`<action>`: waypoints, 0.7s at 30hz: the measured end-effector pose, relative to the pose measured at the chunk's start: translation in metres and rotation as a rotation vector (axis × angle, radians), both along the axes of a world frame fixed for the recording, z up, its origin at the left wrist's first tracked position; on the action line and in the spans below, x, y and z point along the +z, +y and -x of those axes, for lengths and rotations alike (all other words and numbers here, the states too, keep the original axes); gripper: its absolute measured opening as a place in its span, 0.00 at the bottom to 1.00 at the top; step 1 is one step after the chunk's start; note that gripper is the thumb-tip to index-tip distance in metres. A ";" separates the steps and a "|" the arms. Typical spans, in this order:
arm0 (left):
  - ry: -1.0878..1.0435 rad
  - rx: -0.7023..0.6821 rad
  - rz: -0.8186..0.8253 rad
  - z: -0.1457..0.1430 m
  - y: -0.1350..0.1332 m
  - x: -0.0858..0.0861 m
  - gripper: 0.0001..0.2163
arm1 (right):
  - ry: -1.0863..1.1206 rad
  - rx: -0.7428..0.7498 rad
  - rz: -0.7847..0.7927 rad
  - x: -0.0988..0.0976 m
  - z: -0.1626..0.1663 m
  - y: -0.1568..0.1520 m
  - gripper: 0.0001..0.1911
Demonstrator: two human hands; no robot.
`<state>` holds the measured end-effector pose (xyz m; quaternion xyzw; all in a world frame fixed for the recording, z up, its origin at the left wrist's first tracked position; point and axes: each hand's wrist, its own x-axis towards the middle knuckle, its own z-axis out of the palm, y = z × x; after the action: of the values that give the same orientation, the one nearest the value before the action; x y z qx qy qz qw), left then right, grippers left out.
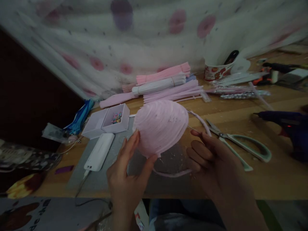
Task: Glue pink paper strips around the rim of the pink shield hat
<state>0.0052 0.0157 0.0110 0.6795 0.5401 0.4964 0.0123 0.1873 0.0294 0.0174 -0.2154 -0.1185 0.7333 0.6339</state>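
My left hand [132, 170] grips a pale pink, rounded, shell-like piece [162, 126] by its lower left edge, thumb in front. It looks built of fuzzy pipe cleaners laid in curved rows. At its right, my right hand [204, 154] is closed, pinching a thin wire [193, 129] that reaches to the piece's right edge. A loose pink pipe cleaner [201, 119] curves down behind the right fingers. Another pink strand [173, 175] loops below the piece; whether the two join is hidden.
Scissors [223, 135] lie open at right, near a glue gun [284, 120] with a red light. Pipe cleaner bundles [166, 83] are stacked behind. Left are a box of colourful pins [116, 118] and a white corded device [99, 152] on a grey mat. A paper tub [218, 72] stands back right.
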 end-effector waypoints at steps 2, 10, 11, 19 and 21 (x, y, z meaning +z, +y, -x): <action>0.007 0.029 -0.007 -0.002 0.000 0.000 0.31 | -0.006 -0.003 -0.002 0.000 0.000 0.000 0.06; -0.044 0.035 -0.014 -0.005 -0.002 0.002 0.30 | -0.026 0.004 -0.001 0.002 0.003 -0.003 0.06; -0.053 0.038 -0.006 -0.005 -0.002 0.002 0.30 | -0.031 0.006 -0.001 0.002 0.003 -0.003 0.06; -0.169 0.000 0.000 -0.004 -0.003 0.000 0.28 | -0.010 0.023 -0.013 0.003 0.008 -0.008 0.07; -0.192 -0.005 -0.002 -0.005 -0.004 0.000 0.28 | 0.003 0.021 -0.017 0.003 0.009 -0.009 0.07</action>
<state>0.0098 0.0120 0.0106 0.6302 0.5342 0.5598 0.0645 0.1786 0.0203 0.0205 -0.2076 -0.1259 0.7394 0.6280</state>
